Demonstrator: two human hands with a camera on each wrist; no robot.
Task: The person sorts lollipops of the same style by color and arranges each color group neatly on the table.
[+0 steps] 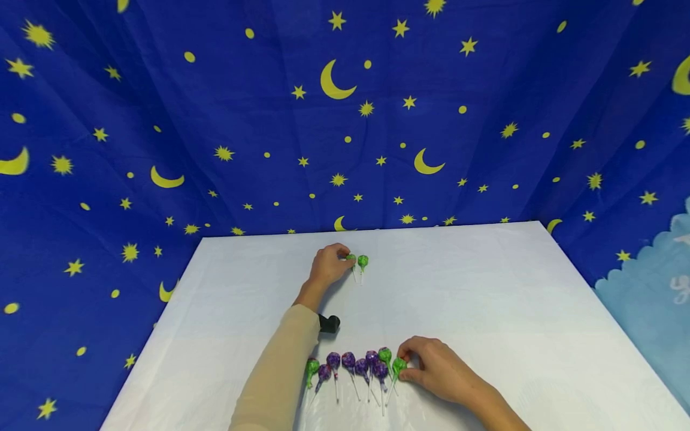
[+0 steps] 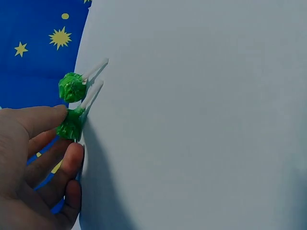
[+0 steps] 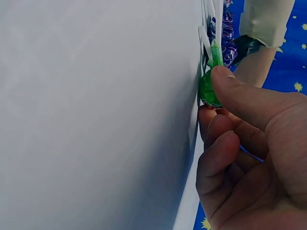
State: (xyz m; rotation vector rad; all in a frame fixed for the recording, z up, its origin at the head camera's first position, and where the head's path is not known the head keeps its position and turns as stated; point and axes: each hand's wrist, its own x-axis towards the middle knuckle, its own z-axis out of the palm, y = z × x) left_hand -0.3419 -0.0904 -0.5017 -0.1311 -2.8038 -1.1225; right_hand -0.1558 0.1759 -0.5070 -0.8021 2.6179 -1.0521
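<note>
Far out on the white table, my left hand (image 1: 329, 264) pinches the wrapped head of a green lollipop (image 2: 71, 125) between thumb and fingers. A second green lollipop (image 1: 363, 262) lies right beside it, both white sticks pointing toward me. Close to the near edge, my right hand (image 1: 439, 370) holds another green lollipop (image 1: 399, 366) by its head, with the thumb on the wrapper in the right wrist view. That lollipop is at the right end of a row of several purple lollipops (image 1: 348, 360), with a green lollipop (image 1: 384, 354) just behind it.
At the row's left end lies one more green lollipop (image 1: 312, 367), partly behind the left sleeve (image 1: 280, 365). A black object (image 1: 329, 324) shows beside the left forearm. A blue curtain (image 1: 269, 108) with yellow stars and moons hangs around the white table (image 1: 458, 281).
</note>
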